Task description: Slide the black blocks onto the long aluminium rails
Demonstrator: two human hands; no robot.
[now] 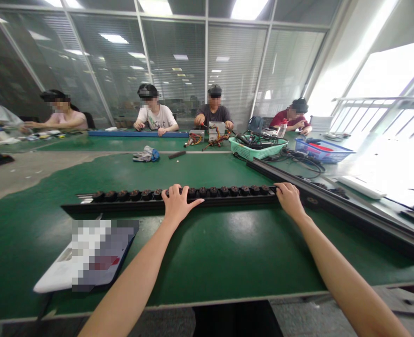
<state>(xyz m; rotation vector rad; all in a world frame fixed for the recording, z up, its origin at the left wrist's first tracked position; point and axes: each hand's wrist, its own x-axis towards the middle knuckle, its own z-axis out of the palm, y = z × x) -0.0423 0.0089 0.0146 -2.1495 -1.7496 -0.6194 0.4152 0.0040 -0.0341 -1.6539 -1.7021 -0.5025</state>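
Note:
A long black strip (228,199) studded with a row of dark round sockets lies crosswise on the green table (210,252). My left hand (177,203) rests on its middle, fingers spread over the sockets. My right hand (289,199) presses on the strip's right end, fingers curled over its edge. Bare wire ends stick out at the strip's left end (84,199).
A second long black strip (351,213) runs diagonally at the right. A flat white and dark packet (87,257) lies front left. Further back stand a green basket (258,149) of cables, a blue basket (322,150) and a cloth (145,154). Several people sit at the far side.

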